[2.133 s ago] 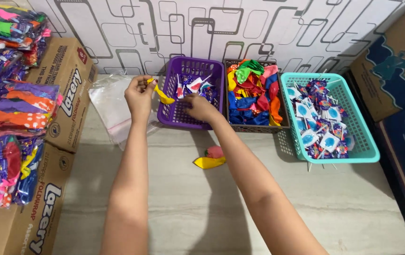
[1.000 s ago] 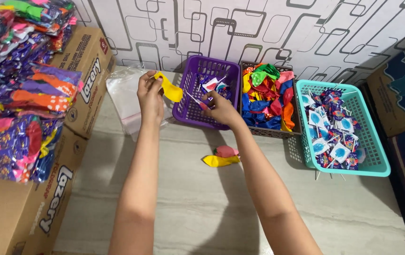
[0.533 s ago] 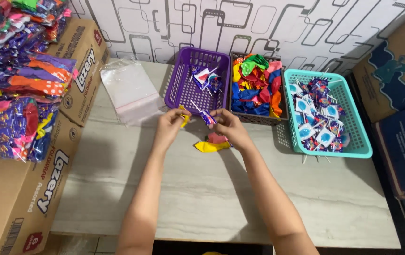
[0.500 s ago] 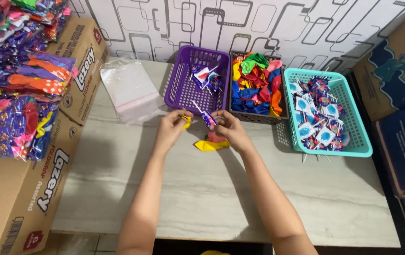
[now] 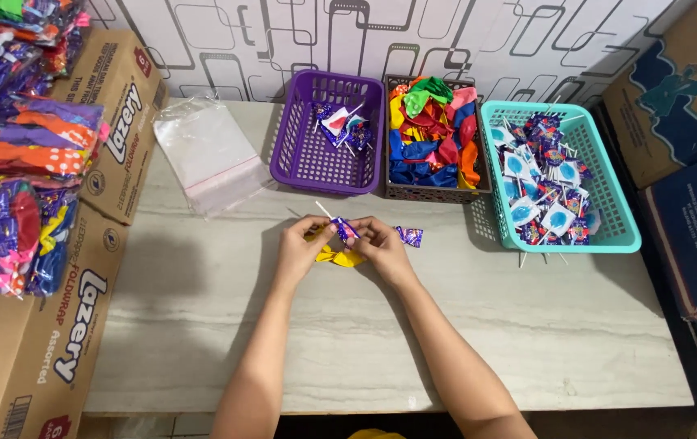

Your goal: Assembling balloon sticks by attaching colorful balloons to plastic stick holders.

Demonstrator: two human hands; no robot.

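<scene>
My fingers (image 5: 320, 234) hide most of the yellow balloon (image 5: 338, 258); the frame's edges crop the cardboard boxes (image 5: 56, 341); the teal basket's (image 5: 618, 241) wrappers are too small to read.

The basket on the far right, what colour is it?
The basket is teal, best seen in the head view; it holds wrapped lollipops.

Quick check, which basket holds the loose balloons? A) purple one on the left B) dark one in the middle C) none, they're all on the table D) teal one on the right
B: the dark middle basket is piled with loose balloons in red, blue, green, yellow and orange; the purple basket has only a few wrapped lollipops, and the teal basket is full of wrapped lollipops.
</scene>
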